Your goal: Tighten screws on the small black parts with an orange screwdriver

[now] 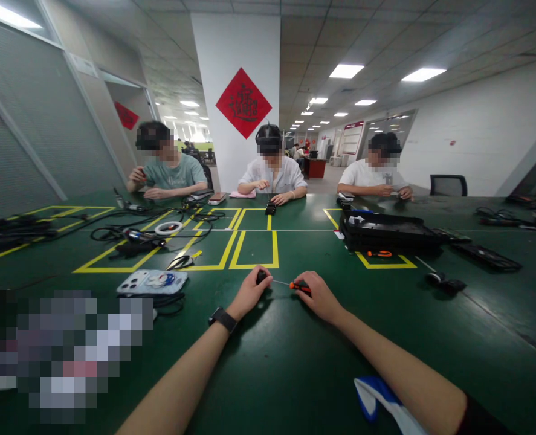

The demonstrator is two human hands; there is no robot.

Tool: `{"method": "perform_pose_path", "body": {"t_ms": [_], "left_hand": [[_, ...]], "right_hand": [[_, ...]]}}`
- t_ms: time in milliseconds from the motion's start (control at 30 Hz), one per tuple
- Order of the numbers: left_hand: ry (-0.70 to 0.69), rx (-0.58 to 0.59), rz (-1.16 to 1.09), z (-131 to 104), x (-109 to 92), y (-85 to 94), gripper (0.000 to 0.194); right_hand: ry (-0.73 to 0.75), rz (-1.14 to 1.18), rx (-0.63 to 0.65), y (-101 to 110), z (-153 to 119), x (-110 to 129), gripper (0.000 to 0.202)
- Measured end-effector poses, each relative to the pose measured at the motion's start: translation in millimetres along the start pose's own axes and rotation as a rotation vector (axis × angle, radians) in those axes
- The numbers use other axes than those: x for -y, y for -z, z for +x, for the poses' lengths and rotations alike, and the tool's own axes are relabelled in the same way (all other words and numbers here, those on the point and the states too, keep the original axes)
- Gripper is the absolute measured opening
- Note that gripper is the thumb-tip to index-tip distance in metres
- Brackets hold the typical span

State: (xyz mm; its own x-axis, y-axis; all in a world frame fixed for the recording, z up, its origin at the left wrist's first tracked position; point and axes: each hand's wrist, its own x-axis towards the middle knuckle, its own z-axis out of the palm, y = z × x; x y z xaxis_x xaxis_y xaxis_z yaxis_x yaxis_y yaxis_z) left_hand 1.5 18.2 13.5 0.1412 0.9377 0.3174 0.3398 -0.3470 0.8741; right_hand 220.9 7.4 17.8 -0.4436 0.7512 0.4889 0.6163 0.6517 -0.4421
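Note:
My right hand is wrapped round the orange and black handle of a screwdriver. Its thin metal shaft runs left toward my left hand, which wears a dark watch at the wrist. Between the left fingers sits a small black part, mostly covered, so its kind does not show. The shaft's tip reaches this part or lies right beside it; which one, I cannot tell. Both hands are just above the green table.
A phone in a light blue case lies left of my hands, near tangled cables. Right of centre are a black tray and an orange-handled tool. Several people sit across the table. A blue and white item lies under my right forearm.

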Motion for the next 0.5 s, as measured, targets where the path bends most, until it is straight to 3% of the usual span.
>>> {"method": "perform_pose_path", "body": {"t_ms": [500], "left_hand": [[-0.016, -0.021, 0.041, -0.2, 0.2, 1.1, 0.021]], "right_hand": [[0.005, -0.029, 0.014, 0.8, 1.2, -1.1, 0.011]]}}
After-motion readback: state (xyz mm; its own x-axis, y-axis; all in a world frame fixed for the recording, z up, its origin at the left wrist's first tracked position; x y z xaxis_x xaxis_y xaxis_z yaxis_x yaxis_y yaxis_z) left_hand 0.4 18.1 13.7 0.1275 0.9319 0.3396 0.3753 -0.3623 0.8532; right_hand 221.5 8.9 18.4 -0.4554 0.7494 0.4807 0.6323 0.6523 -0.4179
